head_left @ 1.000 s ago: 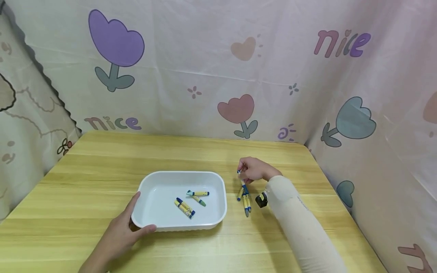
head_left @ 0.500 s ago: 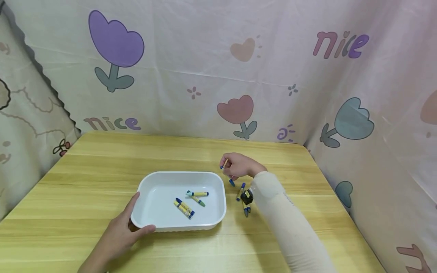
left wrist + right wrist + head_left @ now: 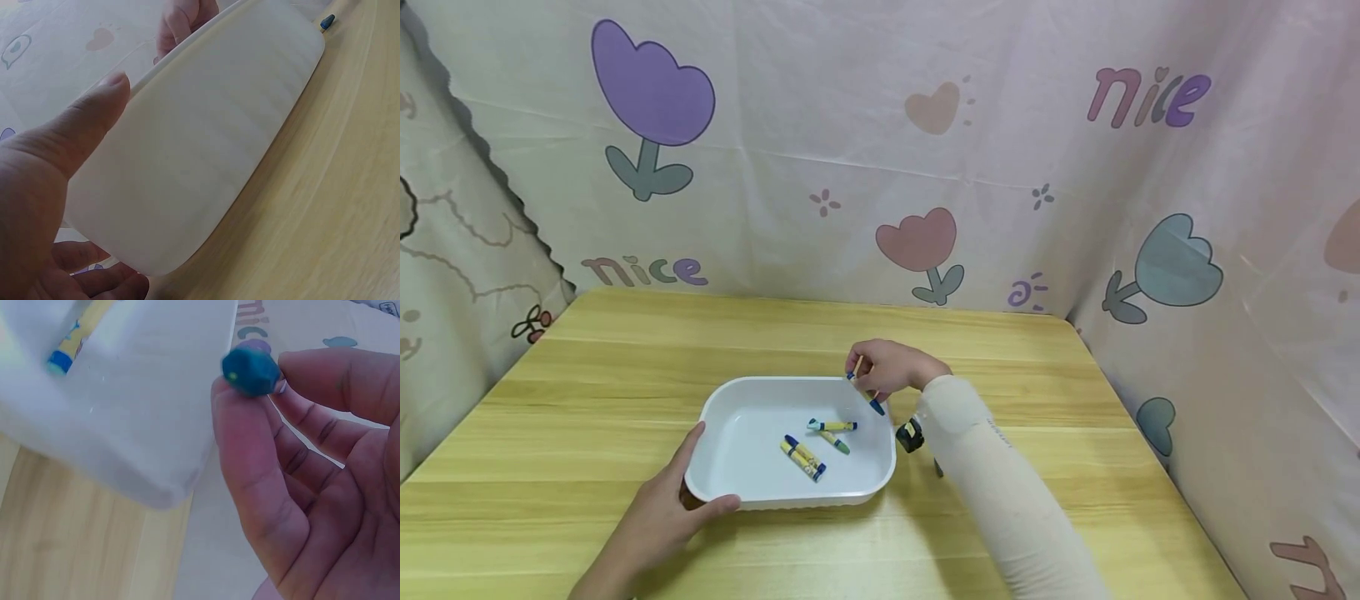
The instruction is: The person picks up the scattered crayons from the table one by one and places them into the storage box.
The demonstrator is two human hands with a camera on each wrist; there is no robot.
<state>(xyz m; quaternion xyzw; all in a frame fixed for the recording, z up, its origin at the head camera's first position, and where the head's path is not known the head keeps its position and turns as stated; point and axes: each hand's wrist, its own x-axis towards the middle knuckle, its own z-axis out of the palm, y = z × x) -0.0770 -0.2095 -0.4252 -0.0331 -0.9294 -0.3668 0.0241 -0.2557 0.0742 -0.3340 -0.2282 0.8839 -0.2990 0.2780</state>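
Observation:
The white plastic tray [image 3: 793, 502] stands on the wooden table with several yellow-wrapped crayons [image 3: 837, 426] lying inside. At its near left corner my left hand [image 3: 658, 518] grips the wall, thumb over the rim and fingers around the side, as the left wrist view shows. My right hand [image 3: 891, 367] is above the tray's far right corner and pinches a dark blue crayon [image 3: 876, 406] between thumb and fingertips. Seen end-on in the right wrist view, the blue tip of this crayon [image 3: 251, 372] points toward the camera.
Right of the tray, the tip of a crayon [image 3: 938, 468] shows on the table; the right sleeve [image 3: 1000, 475] hides whatever lies beside it. A small black camera [image 3: 910, 435] sits on the right wrist. Behind the table hangs a printed curtain [image 3: 805, 100].
My right hand has carried the blue crayon leftward from the pile on the table to over the tray's far right corner. The left hand has stayed on the tray.

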